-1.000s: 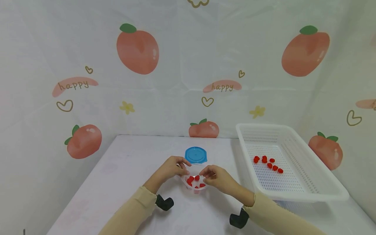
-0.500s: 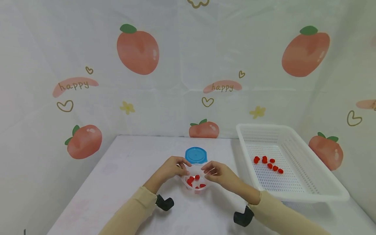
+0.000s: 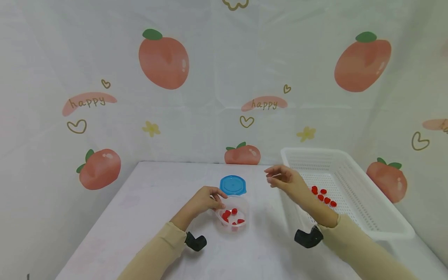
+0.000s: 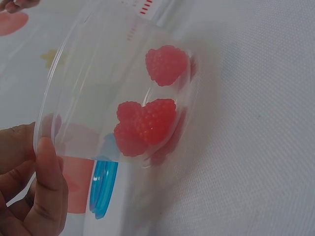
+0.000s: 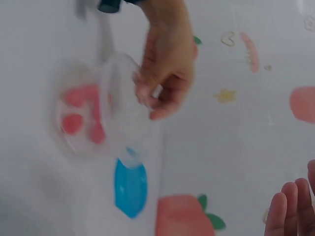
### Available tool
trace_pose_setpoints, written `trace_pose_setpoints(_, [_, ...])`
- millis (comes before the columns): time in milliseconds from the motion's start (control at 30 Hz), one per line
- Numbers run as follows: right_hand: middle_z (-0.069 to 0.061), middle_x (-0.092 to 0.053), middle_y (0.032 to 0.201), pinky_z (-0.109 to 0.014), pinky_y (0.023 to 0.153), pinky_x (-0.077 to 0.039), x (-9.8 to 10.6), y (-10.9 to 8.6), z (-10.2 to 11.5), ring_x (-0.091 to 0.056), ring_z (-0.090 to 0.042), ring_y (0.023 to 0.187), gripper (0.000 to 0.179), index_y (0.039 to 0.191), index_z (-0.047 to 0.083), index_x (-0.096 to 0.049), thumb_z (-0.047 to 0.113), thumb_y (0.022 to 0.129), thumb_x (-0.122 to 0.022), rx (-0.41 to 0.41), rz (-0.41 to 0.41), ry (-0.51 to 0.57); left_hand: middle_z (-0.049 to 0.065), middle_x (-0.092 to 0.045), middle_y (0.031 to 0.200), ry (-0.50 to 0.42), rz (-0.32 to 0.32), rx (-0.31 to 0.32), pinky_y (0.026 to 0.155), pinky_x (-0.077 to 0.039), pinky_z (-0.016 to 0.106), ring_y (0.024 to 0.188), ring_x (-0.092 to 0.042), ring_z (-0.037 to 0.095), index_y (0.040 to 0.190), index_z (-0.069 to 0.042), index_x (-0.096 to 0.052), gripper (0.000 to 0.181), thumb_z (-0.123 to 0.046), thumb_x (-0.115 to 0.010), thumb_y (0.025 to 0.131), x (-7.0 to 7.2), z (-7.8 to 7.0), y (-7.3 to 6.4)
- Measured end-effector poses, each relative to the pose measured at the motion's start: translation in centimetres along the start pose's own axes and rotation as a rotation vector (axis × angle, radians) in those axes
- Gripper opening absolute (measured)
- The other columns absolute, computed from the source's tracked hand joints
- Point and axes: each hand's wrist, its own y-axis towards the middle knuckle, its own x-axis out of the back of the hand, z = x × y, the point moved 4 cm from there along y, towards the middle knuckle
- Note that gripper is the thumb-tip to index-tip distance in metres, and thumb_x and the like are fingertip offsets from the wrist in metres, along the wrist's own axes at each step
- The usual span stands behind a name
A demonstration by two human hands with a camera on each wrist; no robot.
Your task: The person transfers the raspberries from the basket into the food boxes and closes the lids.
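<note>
A clear round plastic tub [image 3: 243,208] stands mid-table with several red raspberries [image 4: 155,123] on its bottom. My left hand [image 3: 204,200] pinches the tub's rim between thumb and fingers at the far left side, as the left wrist view shows up close. Raised in the air, my right hand [image 3: 288,184] is between the tub and the white basket [image 3: 385,234]. Its fingers are loosely bent with nothing between them, and it overlaps the basket's left wall in the head view. More raspberries [image 3: 321,197] lie in the basket, some hidden behind this hand.
Just behind the tub a blue lid [image 3: 233,185] lies flat on the white table [image 3: 150,190]. The basket takes up the table's right side. A printed white cloth [image 3: 210,70] hangs along the back.
My right hand has lifted away from the tub and moved right, up toward the basket. The left hand keeps its place on the rim. Tub, lid and basket have stayed put.
</note>
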Motion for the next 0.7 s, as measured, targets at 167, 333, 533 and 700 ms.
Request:
trace_pose_setpoints(167, [0.009, -0.063, 0.100, -0.017, 0.075, -0.053, 4.0, 0.6, 0.3, -0.063, -0.002, 0.086, 0.017, 0.110, 0.008, -0.062, 0.005, 0.094, -0.060, 0.105, -0.099, 0.061, 0.005, -0.056, 0.079, 0.005, 0.003, -0.002, 0.065, -0.055, 0.028, 0.068, -0.056, 0.017, 0.102, -0.008, -0.071, 0.024, -0.011, -0.079, 0.079, 0.1, 0.0, 0.0])
trace_pose_setpoints(333, [0.009, -0.064, 0.096, -0.014, 0.074, -0.053, 8.6, 1.0, -1.5, -0.063, -0.002, 0.082, 0.020, 0.106, 0.020, -0.064, 0.004, 0.095, -0.057, 0.122, -0.203, 0.191, 0.005, -0.056, 0.079, 0.007, 0.002, 0.001, 0.063, -0.054, 0.026, 0.067, -0.056, 0.017, 0.101, -0.008, -0.071, 0.025, -0.012, -0.079, 0.078, 0.1, 0.1, 0.0])
trace_pose_setpoints(533, [0.014, -0.063, 0.096, -0.011, 0.074, -0.052, 13.9, 0.0, -5.8, -0.062, 0.001, 0.084, 0.016, 0.111, 0.022, -0.060, 0.014, 0.099, -0.054, -0.009, -0.289, 0.265, 0.005, -0.056, 0.078, 0.007, 0.005, -0.008, 0.062, -0.053, 0.025, 0.066, -0.055, 0.017, 0.101, -0.008, -0.071, 0.024, -0.011, -0.079, 0.078, 0.1, 0.1, 0.2])
trace_pose_setpoints(700, [0.021, -0.059, 0.095, -0.009, 0.070, -0.051, 16.8, -1.8, -8.9, -0.060, 0.005, 0.083, 0.009, 0.109, 0.028, -0.054, 0.026, 0.100, -0.052, -0.196, -0.337, 0.199, 0.005, -0.056, 0.078, 0.007, 0.007, -0.003, 0.063, -0.053, 0.026, 0.066, -0.055, 0.017, 0.101, -0.008, -0.071, 0.024, -0.011, -0.079, 0.079, 0.0, 0.1, 0.2])
